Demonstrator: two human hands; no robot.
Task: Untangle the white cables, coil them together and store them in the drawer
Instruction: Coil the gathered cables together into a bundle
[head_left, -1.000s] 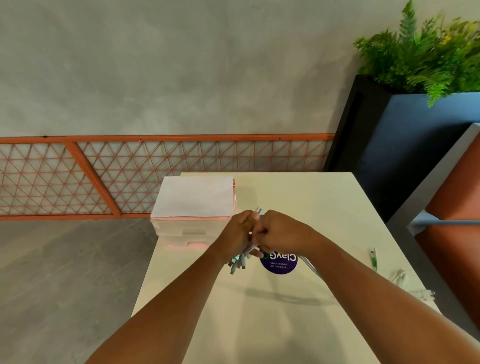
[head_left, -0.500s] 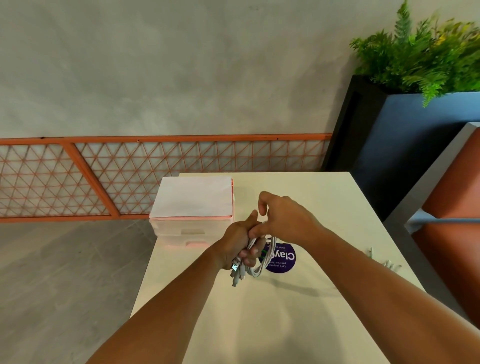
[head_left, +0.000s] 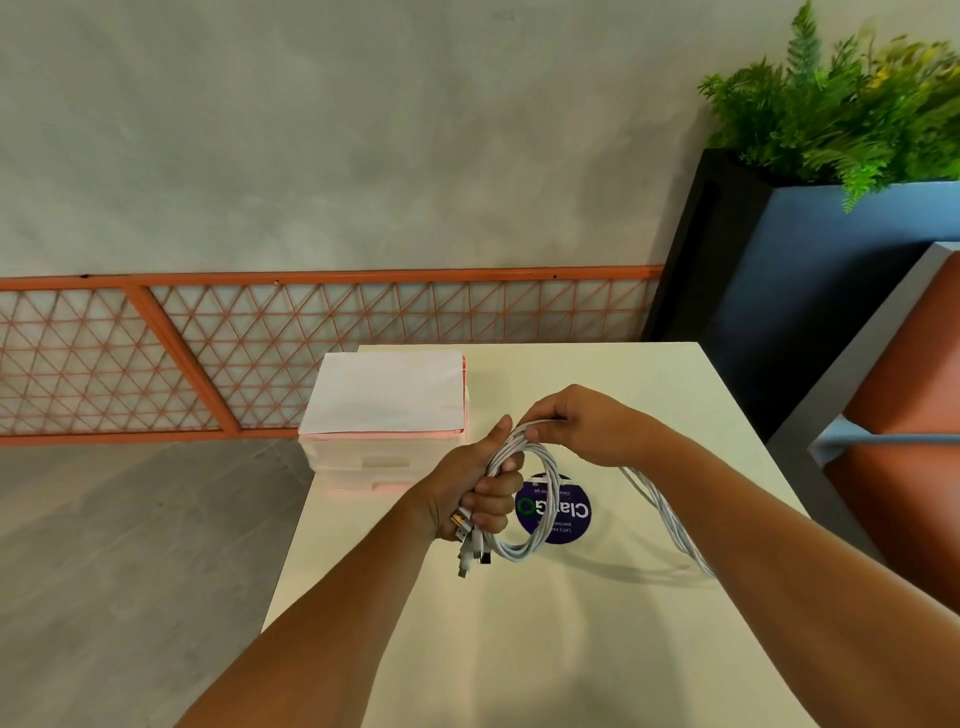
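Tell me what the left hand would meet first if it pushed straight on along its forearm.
Probably the right hand, which pinches the top of the white cables just beyond the left hand. Depth is unclear from one view, so it might pass beneath.

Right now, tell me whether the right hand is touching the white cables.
Touching. The head view shows the right hand pinching the white cables at the loop's top; the left hand grips them lower down.
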